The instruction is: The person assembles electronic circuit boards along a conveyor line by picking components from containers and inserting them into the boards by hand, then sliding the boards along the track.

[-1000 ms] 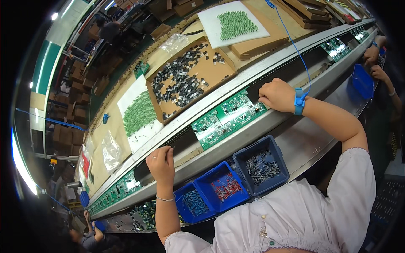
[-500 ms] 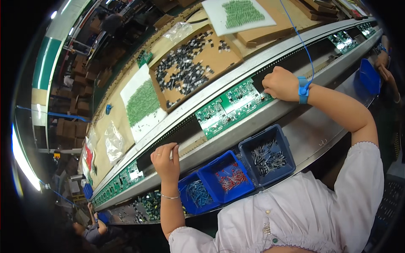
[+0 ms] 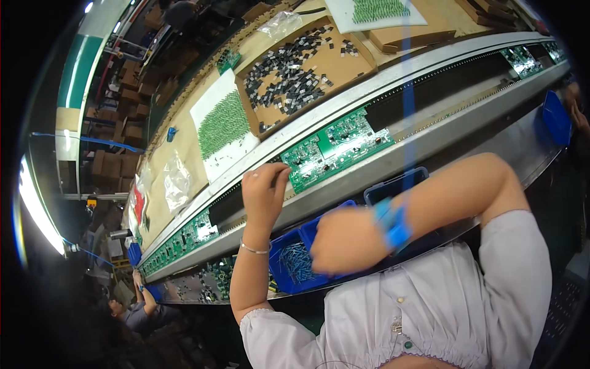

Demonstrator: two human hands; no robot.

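— What's she on right now?

— Looks like fetching parts, I'd say. The right hand is down over the near blue bin, the one with the thin wire-legged bits in it. It's blurred, so I can't tell whether the fingers have closed on anything.

— And the other hand?

— The left hand is up on the conveyor rail, fingers curled in together with the tips touching the left edge of the green circuit board. It may be pinching something small. The board lies flat on the line, just far of the bins.

— So what does the next move want?

— By my guess, a clean pinch on one piece out of that tangle, then lining up its legs with the holes while the left hand steadies the board.

— How many of everything?

— Three boards that I can count on the line: this one, one far left and one far right. Two blue bins are plain to see, the second behind her blue wrist strap. Beyond the line there's one cardboard tray of dark parts and two white sheets of green parts.
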